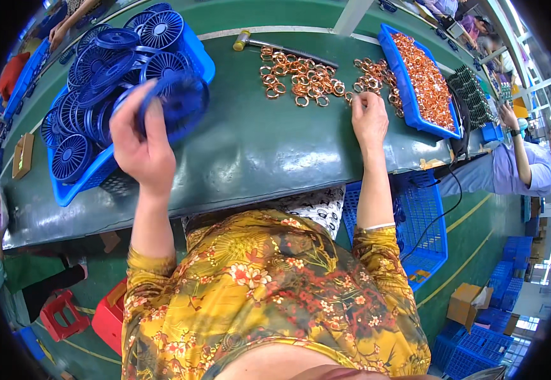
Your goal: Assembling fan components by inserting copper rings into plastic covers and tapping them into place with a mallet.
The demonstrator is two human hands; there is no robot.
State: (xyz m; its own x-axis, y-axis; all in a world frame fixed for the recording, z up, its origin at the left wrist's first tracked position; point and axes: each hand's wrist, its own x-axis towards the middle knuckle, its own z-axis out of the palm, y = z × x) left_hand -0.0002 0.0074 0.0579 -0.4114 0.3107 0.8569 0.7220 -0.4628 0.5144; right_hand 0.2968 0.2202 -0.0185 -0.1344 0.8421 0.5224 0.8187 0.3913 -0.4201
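My left hand (143,136) grips a round blue fan grille (183,104), blurred by motion, beside the blue crate (84,183) of similar grilles (107,69) at the left of the table. Thumb and fingers close on the grille's near edge. My right hand (369,119) is at the edge of a loose pile of copper-coloured metal rings (301,77), fingertips pinched together at a ring (349,97). Whether that ring is between the fingertips I cannot make out. More rings (371,75) lie just beyond this hand.
A blue tray (408,95) heaped with copper-coloured rings stands at the right. Behind the loose pile lies a hammer (275,47) with a yellow head. A large blue crate (437,221) stands below the table edge. A co-worker (529,158) is at the right, near a dark cable (443,212).
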